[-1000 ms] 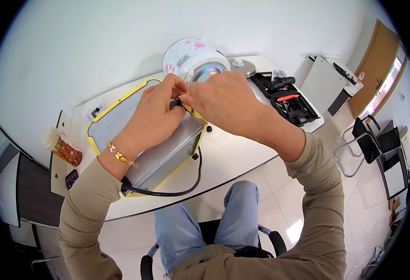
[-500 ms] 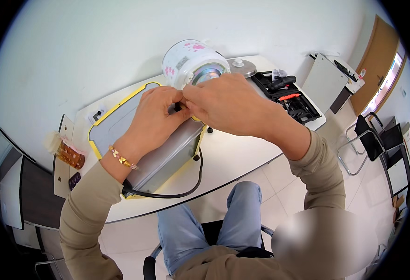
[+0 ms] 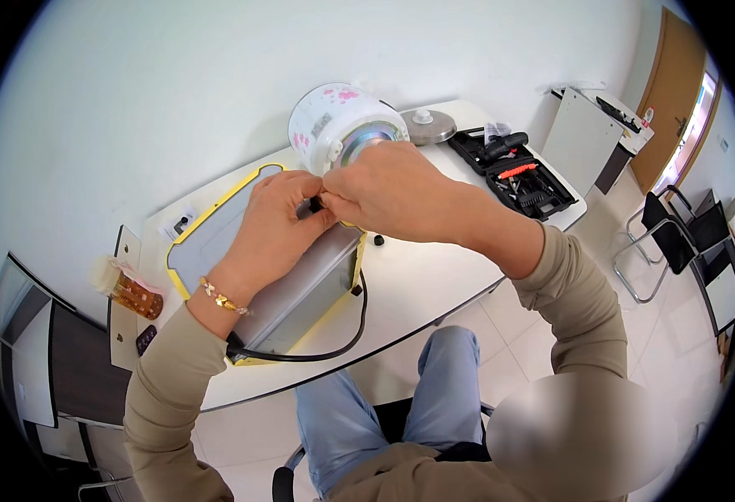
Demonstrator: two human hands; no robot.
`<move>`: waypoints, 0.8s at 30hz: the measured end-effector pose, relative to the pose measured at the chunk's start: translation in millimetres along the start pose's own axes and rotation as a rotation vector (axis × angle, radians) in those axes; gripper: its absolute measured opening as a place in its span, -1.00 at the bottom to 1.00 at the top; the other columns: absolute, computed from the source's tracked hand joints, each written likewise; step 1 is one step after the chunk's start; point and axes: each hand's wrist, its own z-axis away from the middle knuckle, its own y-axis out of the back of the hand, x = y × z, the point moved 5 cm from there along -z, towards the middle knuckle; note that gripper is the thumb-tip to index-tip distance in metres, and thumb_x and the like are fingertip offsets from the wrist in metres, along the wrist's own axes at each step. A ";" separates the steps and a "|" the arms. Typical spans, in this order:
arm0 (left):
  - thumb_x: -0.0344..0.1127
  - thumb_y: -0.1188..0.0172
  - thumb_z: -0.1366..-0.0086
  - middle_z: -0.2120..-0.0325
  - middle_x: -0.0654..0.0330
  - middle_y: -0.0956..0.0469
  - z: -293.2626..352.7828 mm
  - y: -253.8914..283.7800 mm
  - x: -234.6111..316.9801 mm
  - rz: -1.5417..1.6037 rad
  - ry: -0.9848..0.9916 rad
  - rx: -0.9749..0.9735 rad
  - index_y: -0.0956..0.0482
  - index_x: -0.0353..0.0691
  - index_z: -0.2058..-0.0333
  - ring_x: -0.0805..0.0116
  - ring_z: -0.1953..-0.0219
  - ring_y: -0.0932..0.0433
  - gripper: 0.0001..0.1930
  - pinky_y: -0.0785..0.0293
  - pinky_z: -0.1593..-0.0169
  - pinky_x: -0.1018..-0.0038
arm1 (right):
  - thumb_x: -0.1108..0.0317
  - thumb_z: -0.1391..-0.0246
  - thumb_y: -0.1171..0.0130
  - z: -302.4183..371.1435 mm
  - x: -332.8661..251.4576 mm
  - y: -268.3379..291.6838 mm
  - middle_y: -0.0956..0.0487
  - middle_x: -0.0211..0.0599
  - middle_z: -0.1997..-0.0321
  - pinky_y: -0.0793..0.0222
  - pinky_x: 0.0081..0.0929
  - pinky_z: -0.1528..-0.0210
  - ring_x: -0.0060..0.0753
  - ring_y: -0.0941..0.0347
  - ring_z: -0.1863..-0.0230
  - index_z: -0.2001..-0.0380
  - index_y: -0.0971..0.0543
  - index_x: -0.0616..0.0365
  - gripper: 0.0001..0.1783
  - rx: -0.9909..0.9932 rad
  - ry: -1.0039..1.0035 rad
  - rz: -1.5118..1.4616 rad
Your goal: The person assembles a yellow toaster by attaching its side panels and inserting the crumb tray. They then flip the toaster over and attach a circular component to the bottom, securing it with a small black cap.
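Observation:
Over the far right corner of a grey metal box with yellow edging (image 3: 288, 272), my two hands meet. My left hand (image 3: 275, 217) has its thumb and fingers closed on a small black part (image 3: 316, 203), mostly covered by the fingers. Pressed up against it, my right hand (image 3: 393, 188) is closed in a pinch, and whatever lies in its fingertips is hidden. A black cable (image 3: 357, 322) curves along the near side of the box. Just behind my hands a white rice cooker with pink flowers (image 3: 321, 117) lies tipped on its side.
On the table (image 3: 422, 284), a small black knob-like piece (image 3: 378, 240) sits right of the box. A lid (image 3: 430, 127) and an open black toolbox (image 3: 535, 197) stand at the back right. To the left are a jar of brown drink (image 3: 137, 297) and a dark phone-like object (image 3: 146, 339).
The view has shifted slightly, so the scene sits a little lower. My hands stay together at the box corner, their fingers slightly repositioned around the small black part.

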 end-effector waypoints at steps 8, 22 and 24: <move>-0.31 -0.30 -0.11 0.26 0.10 -0.67 2.2 -0.7 -4.2 0.117 -0.036 0.096 -0.51 -0.24 0.06 0.09 0.13 -0.57 -0.60 -0.38 -0.09 0.27 | 0.14 -0.25 -0.07 -3.4 -8.9 13.1 -0.53 -0.05 0.62 -0.38 -0.10 0.41 0.03 -0.48 0.54 0.49 -0.58 0.18 -0.64 -0.048 -0.117 0.032; -0.21 0.11 -0.44 0.11 0.14 -0.66 3.2 24.8 8.2 0.460 0.173 0.161 -0.35 -0.25 -0.21 0.35 -0.11 -0.48 -0.57 -0.16 -0.35 0.32 | 0.27 -0.21 -0.19 164.5 122.5 -112.4 -0.57 -0.13 0.50 -0.40 -0.07 0.36 0.07 -0.53 0.40 0.36 -0.52 0.11 -0.84 0.271 -0.656 -0.114; -0.20 0.11 -0.46 0.14 0.13 -0.67 3.3 33.7 6.6 0.442 0.105 0.247 -0.38 -0.25 -0.17 0.35 -0.09 -0.52 -0.60 -0.21 -0.33 0.33 | 0.33 -0.18 -0.20 177.8 123.4 -127.7 -0.59 -0.18 0.46 -0.40 -0.15 0.31 -0.02 -0.53 0.36 0.36 -0.55 0.13 -0.88 0.320 -0.622 -0.081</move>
